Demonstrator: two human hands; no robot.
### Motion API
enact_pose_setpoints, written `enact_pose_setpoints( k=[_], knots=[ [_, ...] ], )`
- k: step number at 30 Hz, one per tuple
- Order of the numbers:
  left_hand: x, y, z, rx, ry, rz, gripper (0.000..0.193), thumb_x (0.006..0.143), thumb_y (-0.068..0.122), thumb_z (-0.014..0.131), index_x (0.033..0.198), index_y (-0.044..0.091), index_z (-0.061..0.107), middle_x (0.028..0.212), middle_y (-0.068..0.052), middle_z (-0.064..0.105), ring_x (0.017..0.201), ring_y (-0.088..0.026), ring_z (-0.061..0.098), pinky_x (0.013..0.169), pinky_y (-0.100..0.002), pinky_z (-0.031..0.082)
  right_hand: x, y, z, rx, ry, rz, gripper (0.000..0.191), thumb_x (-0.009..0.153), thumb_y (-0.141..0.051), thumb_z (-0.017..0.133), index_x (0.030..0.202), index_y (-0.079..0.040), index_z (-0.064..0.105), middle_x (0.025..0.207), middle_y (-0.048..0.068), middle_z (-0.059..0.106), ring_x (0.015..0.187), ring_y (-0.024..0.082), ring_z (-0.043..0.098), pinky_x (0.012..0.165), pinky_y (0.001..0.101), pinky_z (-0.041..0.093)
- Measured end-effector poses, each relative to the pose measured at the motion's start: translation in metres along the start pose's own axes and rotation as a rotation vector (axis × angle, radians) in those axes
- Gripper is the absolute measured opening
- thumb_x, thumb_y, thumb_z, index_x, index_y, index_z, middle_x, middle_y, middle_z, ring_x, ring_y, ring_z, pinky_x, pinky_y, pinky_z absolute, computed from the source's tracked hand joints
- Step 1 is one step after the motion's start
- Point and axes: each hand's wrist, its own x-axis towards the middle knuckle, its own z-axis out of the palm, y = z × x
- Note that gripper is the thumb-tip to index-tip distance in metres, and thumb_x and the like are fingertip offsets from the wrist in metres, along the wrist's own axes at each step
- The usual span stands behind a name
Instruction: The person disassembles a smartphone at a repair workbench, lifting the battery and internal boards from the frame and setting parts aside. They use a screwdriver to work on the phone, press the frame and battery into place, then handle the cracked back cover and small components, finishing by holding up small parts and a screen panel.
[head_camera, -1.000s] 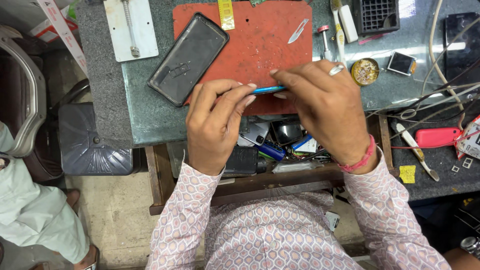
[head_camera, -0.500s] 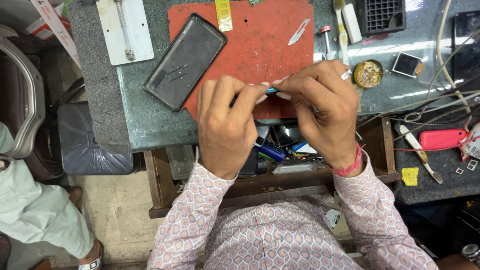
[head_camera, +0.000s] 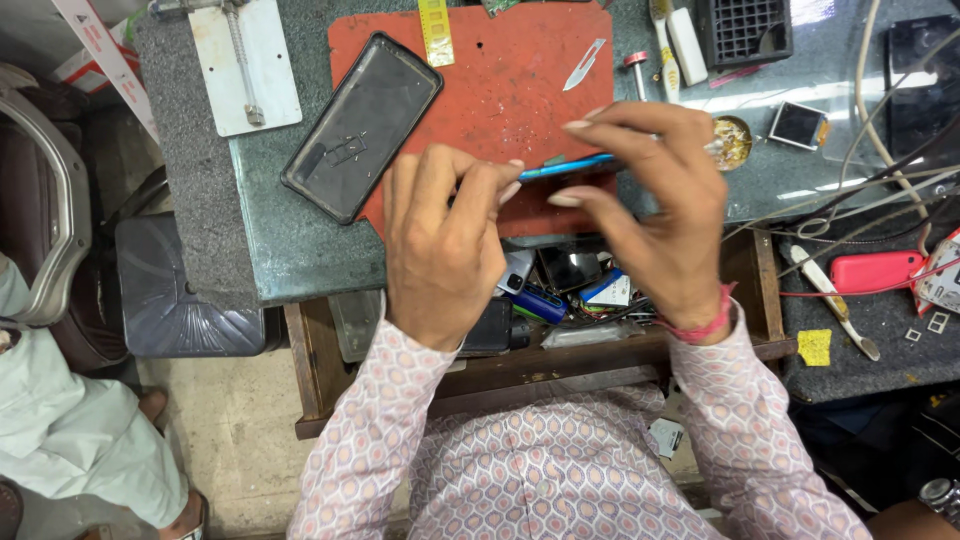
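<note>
1. A slim blue rod-shaped tool (head_camera: 572, 166) is held level between both hands above a red rectangular work mat (head_camera: 500, 90), near the mat's front edge; it is judged light, stiff and somewhat slippery, best taken near both ends.
2. The tool is seen as narrow, bright blue and straight; its tip cannot be made out.
3. The left hand (head_camera: 445, 240) is pinched narrowly on the tool's left end; the right hand (head_camera: 655, 200) is closed on the other end, fingers partly spread.
4. A black phone back shell (head_camera: 362, 125) is laid tilted at the mat's left edge; a small steel blade (head_camera: 583, 64) is laid on the mat; an open wooden drawer (head_camera: 560, 290) of parts is seen beneath the hands.
</note>
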Motion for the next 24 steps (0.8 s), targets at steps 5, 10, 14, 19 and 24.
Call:
enact_pose_setpoints(
  k=[5, 10, 14, 19, 24],
  knots=[
    [-0.004, 0.011, -0.003, 0.022, -0.027, 0.064, 0.03, 0.094, 0.003, 0.074, 0.123, 0.009, 0.069, 0.121, -0.004, 0.061, 0.117, -0.028, 0.055, 0.106, -0.046, 0.042, -0.016, 0.018, -0.016, 0.102, 0.026, 0.113, 0.022, 0.095, 0.006, 0.08, 0.114, -0.001, 0.072, 0.111, 0.011, 0.07, 0.107, 0.02, 0.067, 0.094, 0.0298, 0.053],
    [0.001, 0.023, 0.002, 0.043, -0.061, 0.136, 0.038, 0.089, 0.004, 0.072, 0.126, 0.006, 0.068, 0.123, -0.005, 0.06, 0.12, -0.028, 0.055, 0.107, -0.047, 0.042, -0.028, 0.034, -0.016, 0.101, 0.044, 0.089, 0.018, 0.096, 0.008, 0.08, 0.111, 0.0, 0.074, 0.108, 0.011, 0.072, 0.104, 0.021, 0.069, 0.092, 0.029, 0.053],
    [0.01, 0.032, 0.014, 0.022, -0.068, 0.159, 0.027, 0.1, 0.011, 0.076, 0.125, 0.006, 0.067, 0.12, -0.004, 0.06, 0.118, -0.025, 0.055, 0.105, -0.046, 0.042, -0.027, 0.041, -0.016, 0.128, 0.049, 0.087, 0.016, 0.097, 0.009, 0.079, 0.11, 0.0, 0.074, 0.106, 0.009, 0.072, 0.103, 0.019, 0.069, 0.091, 0.0286, 0.053],
    [0.02, 0.036, 0.025, 0.019, -0.089, 0.133, 0.017, 0.1, 0.007, 0.074, 0.116, 0.007, 0.067, 0.106, -0.003, 0.056, 0.107, -0.023, 0.054, 0.095, -0.04, 0.044, -0.027, 0.046, -0.015, 0.144, 0.062, 0.102, 0.016, 0.095, 0.011, 0.078, 0.106, 0.0, 0.074, 0.1, 0.008, 0.07, 0.094, 0.018, 0.065, 0.085, 0.0282, 0.051],
    [0.028, 0.036, 0.034, 0.021, -0.15, 0.14, 0.032, 0.08, -0.003, 0.069, 0.109, 0.006, 0.063, 0.102, -0.006, 0.051, 0.099, -0.028, 0.051, 0.089, -0.043, 0.043, -0.028, 0.052, -0.011, 0.176, 0.087, 0.137, 0.019, 0.094, 0.015, 0.074, 0.105, -0.001, 0.074, 0.097, 0.007, 0.068, 0.091, 0.017, 0.065, 0.081, 0.0269, 0.051]
  ],
)
